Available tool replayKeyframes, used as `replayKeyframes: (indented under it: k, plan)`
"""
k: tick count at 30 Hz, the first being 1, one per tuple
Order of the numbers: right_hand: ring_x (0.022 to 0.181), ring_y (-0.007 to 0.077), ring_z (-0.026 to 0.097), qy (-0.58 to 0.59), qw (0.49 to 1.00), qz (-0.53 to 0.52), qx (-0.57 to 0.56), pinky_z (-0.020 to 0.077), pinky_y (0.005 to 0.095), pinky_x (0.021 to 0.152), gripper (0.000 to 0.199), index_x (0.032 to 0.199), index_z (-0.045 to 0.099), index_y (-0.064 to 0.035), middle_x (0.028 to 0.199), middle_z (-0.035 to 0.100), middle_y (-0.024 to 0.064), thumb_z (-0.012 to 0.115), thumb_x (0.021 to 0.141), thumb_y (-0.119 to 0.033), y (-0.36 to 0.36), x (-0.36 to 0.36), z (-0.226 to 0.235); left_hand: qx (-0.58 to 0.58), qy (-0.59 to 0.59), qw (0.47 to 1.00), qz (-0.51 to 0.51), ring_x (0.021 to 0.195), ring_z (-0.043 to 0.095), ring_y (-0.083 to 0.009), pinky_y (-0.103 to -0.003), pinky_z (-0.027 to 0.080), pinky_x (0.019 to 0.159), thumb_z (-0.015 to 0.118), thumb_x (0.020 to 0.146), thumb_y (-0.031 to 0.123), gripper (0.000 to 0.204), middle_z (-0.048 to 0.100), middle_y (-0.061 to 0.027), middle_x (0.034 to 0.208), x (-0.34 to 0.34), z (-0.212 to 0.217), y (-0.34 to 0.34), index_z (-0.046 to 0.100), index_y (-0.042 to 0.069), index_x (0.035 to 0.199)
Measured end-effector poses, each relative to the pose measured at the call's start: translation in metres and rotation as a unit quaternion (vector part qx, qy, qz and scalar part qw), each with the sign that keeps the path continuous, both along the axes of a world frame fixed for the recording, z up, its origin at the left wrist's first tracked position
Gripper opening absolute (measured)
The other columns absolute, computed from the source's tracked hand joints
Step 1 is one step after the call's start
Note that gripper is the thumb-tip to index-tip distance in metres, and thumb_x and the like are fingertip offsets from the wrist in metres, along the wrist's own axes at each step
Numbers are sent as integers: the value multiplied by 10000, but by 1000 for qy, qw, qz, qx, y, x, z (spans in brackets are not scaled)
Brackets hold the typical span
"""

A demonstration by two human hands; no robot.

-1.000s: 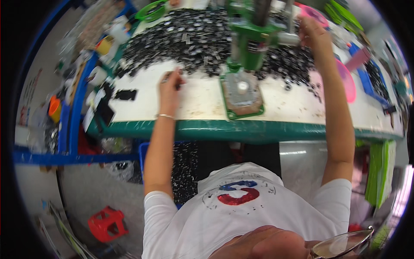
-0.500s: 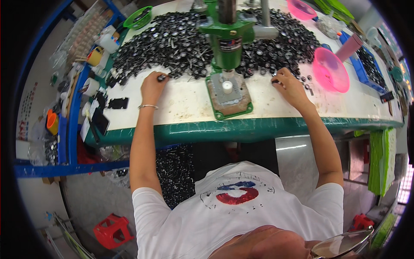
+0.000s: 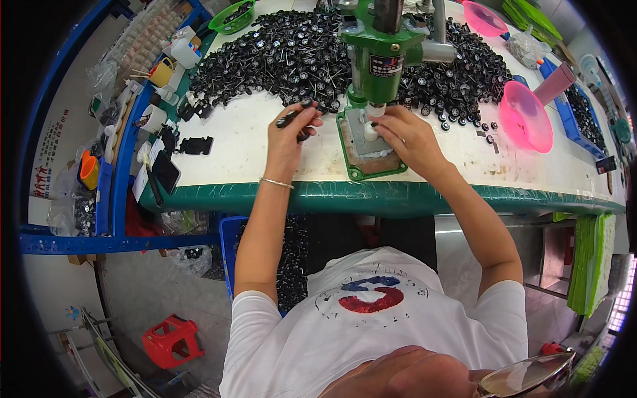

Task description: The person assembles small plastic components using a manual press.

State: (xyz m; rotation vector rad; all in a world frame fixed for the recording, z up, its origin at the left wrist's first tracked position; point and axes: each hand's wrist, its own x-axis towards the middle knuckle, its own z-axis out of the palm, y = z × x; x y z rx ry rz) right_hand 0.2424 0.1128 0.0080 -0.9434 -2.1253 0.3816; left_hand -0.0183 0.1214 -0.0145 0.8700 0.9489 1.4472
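A green hand press [image 3: 379, 63] stands on the white table. Its base plate [image 3: 358, 149] bears a white round post [image 3: 371, 131], under a white pressing tip [image 3: 376, 110]. My left hand [image 3: 290, 132], left of the press, is closed around several small black wheels [image 3: 286, 120]. At the post, my right hand [image 3: 413, 138] has its fingers closed together, with a small dark piece, probably a wheel, just showing at the fingertips. Behind both hands lies a wide heap of black wheels [image 3: 285, 56], some on thin metal axles.
Right of the press are a few loose wheels [image 3: 490, 138], a pink bowl [image 3: 524, 119] and a blue tray [image 3: 580, 123]. A green basket [image 3: 232, 18] sits far left. A phone [image 3: 165, 172] and black flat part [image 3: 197, 145] lie near the left edge. The table's green front edge [image 3: 371, 199] runs before me.
My left hand has moved right from the heap's edge toward the press, carrying wheels. My right hand has come left from the heap's right side to the post. The whole view has shifted slightly.
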Motion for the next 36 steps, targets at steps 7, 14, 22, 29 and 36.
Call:
replayKeyframes:
  k: [7, 14, 22, 29, 36]
  plan:
    - [939, 244, 634, 126, 988, -17, -93, 508, 330, 810, 177, 1045, 739, -74, 1060, 647, 81, 656, 906, -145, -8, -8, -8, 29, 98, 993, -61, 696, 633, -100, -213, 472, 592, 726, 869, 81, 157, 704, -84, 886, 37, 11, -15, 690, -9, 992]
    - [980, 177, 615, 177, 959, -8, -221, 484, 295, 862, 224, 1095, 723, -59, 1030, 639, 55, 679, 883, -115, 0, -7, -6, 84, 148, 982, -86, 640, 562, -71, -207, 442, 584, 734, 855, 75, 110, 676, -31, 779, 54, 25, -17, 713, 19, 946]
    - [966, 108, 622, 344, 893, -40, -289, 500, 277, 865, 362, 1289, 604, -72, 1112, 679, 34, 630, 947, -186, 38, 32, 22, 68, 135, 984, -98, 647, 564, -77, -223, 448, 591, 755, 835, 65, 118, 678, -37, 782, 71, 26, -16, 709, 8, 927]
    - [723, 127, 578, 484, 844, 35, -230, 449, 238, 602, 263, 1052, 652, -50, 856, 651, 47, 525, 993, -273, 83, 20, 156, 73, 131, 987, -64, 630, 594, -57, -200, 467, 591, 769, 813, 78, 138, 659, -12, 757, 75, 20, -10, 716, 26, 929]
    - [432, 53, 408, 487, 628, 265, -547, 263, 206, 356, 209, 867, 613, -97, 635, 550, -39, 608, 973, -277, 122, 8, 241, 64, 159, 983, -63, 629, 570, -46, -202, 463, 594, 784, 805, 93, 135, 668, 2, 761, 78, 29, -10, 728, 28, 908]
